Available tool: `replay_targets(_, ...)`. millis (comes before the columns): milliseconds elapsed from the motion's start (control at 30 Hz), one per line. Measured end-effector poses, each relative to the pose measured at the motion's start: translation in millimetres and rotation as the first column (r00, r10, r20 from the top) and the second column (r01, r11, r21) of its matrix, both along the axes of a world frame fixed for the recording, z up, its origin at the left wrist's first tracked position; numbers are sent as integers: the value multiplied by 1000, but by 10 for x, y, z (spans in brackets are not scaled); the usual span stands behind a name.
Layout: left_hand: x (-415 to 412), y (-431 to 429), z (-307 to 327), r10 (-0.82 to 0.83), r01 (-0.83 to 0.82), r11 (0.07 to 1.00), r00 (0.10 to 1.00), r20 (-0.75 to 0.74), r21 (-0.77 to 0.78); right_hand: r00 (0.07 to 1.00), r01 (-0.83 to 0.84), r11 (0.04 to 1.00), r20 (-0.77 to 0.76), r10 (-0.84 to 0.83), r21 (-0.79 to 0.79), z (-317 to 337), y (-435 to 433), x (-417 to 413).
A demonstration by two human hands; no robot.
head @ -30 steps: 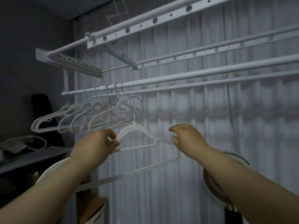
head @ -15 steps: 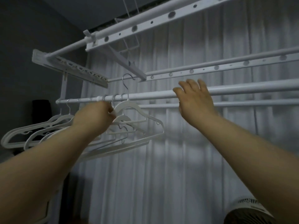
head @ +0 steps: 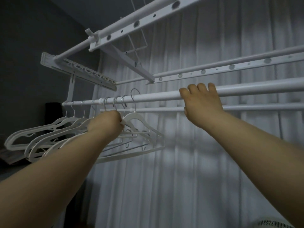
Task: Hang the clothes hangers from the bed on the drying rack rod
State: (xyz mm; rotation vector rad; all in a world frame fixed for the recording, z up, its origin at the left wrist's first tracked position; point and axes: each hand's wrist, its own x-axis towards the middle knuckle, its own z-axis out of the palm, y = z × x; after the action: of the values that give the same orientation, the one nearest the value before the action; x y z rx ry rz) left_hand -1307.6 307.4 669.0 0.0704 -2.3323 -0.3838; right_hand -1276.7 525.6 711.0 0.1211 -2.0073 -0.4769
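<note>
Left hand (head: 113,123): clamped on the white hanger (head: 132,116), centre frame, its hook up at the rod (head: 158,96).
Right hand (head: 203,104): fingers curled over that rod, right of the hook.
Other hangers (head: 41,137): hanging lower left.

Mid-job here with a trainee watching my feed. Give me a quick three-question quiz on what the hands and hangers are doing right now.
1. True or false: the right hand holds a hanger.
2. The left hand grips the white plastic hanger with a metal hook at: A its shoulder by the neck; B its bottom bar; C its hook.
3. Fill in: that hanger's hook arches ____ the white round rod, higher than the hooks of the hung hangers.

Key: 1 false, it lies on the rod; 2 A; 3 above.
</note>
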Motion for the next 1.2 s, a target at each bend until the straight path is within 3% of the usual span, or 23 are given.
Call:
replay_targets(667,-6,83,-129,25,-25,999,1000,6,-34,999,-34,999,-13,33,-33,-109,24,60)
replay_targets(833,64,75,-126,30,-30,999,1000,0,-44,974,-221,972,-76,215,-82,-203,37,46)
replay_targets(967,209,42,-178,-5,5,1000,993,-119,-4,880,-472,861,-161,447,-192,-373,-103,39)
replay_targets(1067,400,-10,-313,-66,85,995,956,-287,54,803,-575,770,-10,596,-276,-588,-321,34)
replay_targets(1133,564,-87,-482,-89,123,990,924,-373,69,698,-629,663,79,711,-406,-766,-496,8)
replay_targets(1200,778,-222,-724,-71,110,990,928,-365,85,529,-613,489,138,837,-620,-980,-716,-11)
